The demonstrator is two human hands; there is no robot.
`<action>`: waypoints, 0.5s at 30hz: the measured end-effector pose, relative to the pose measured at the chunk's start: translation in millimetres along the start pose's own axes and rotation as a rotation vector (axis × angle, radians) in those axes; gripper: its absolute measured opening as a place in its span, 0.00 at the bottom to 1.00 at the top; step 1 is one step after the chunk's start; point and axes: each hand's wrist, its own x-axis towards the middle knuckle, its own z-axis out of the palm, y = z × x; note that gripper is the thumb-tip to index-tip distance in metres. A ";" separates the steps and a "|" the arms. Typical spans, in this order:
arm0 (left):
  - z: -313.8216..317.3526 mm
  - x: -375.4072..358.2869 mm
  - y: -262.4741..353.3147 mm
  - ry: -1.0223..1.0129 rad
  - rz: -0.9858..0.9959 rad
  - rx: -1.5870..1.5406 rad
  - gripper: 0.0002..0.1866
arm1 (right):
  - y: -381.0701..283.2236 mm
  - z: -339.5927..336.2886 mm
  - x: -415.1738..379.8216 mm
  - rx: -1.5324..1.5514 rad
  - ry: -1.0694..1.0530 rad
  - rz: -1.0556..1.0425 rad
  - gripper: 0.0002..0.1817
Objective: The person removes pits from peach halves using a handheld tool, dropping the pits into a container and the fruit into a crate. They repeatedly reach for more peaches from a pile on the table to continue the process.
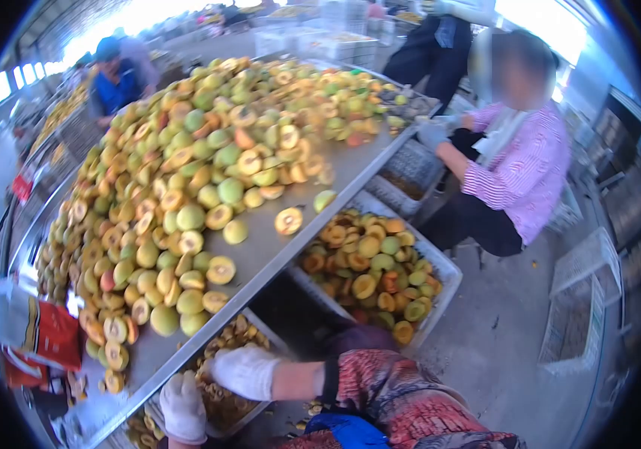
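Both my hands wear white gloves and are held close together at the table's near edge, over a crate of pits and fruit scraps (pixel 227 408). My left hand (pixel 183 408) is upright with its fingers curled; what it holds, if anything, is hidden. My right hand (pixel 244 372) reaches in from the right, fingers bent toward the left hand, their tips hard to make out. Beyond the hands, a large heap of halved and whole yellow-green fruit (pixel 185 187) covers the metal table (pixel 260 258). A white crate (pixel 444 288) of fruit halves stands to the right, below the table edge.
A person in a striped pink shirt (pixel 519 165) sits at the right by a grey crate (pixel 414 168). Another person in blue (pixel 116 86) is across the table. An empty white crate (pixel 575 329) lies on the right floor. A red bag (pixel 58 337) hangs at the left.
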 end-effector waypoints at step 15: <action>-43.6 0.5 22.6 0.271 -0.605 -0.406 0.17 | 7.5 12.9 4.5 -0.075 0.188 0.009 0.15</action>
